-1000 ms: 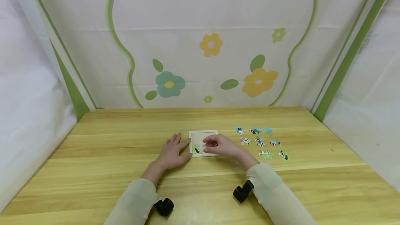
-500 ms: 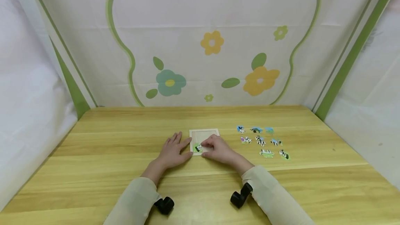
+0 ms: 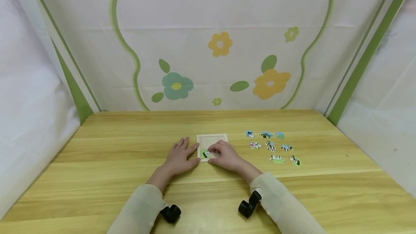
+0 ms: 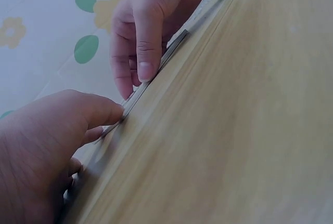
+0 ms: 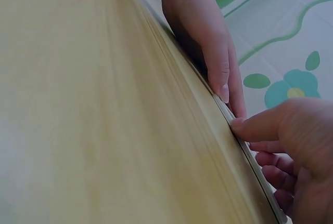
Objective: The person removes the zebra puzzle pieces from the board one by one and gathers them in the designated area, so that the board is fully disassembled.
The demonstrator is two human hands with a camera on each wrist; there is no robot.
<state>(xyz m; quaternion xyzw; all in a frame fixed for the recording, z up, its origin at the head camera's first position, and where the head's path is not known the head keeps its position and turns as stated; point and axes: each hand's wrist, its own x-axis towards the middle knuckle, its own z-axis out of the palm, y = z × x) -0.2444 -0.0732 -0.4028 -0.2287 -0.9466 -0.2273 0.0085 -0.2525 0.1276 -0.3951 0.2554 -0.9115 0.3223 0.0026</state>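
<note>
A small, shallow, pale puzzle tray (image 3: 211,135) lies flat on the wooden table. In its near-left corner sits a green, black and white puzzle piece (image 3: 204,153). My left hand (image 3: 177,159) rests on the table, fingers spread and thumb against the tray's left edge. Over the tray's near-right part, my right hand (image 3: 227,156) has curled fingers, with index finger and thumb pinching at the right side of that piece. The right fingertips partly cover it. In the left wrist view, the right thumb comes down at the tray's near edge (image 4: 171,50).
Several loose puzzle pieces with black-and-white animals lie in rough rows to the right, among them a zebra piece (image 3: 270,146) and a green-edged piece (image 3: 295,160). Bare wooden tabletop (image 3: 130,147) extends left. A flower-printed white curtain (image 3: 195,46) hangs behind the table.
My right hand has moved slightly left and down onto the piece in the tray's corner, its fingers closing in. My left hand has stayed in place. The loose pieces have not moved.
</note>
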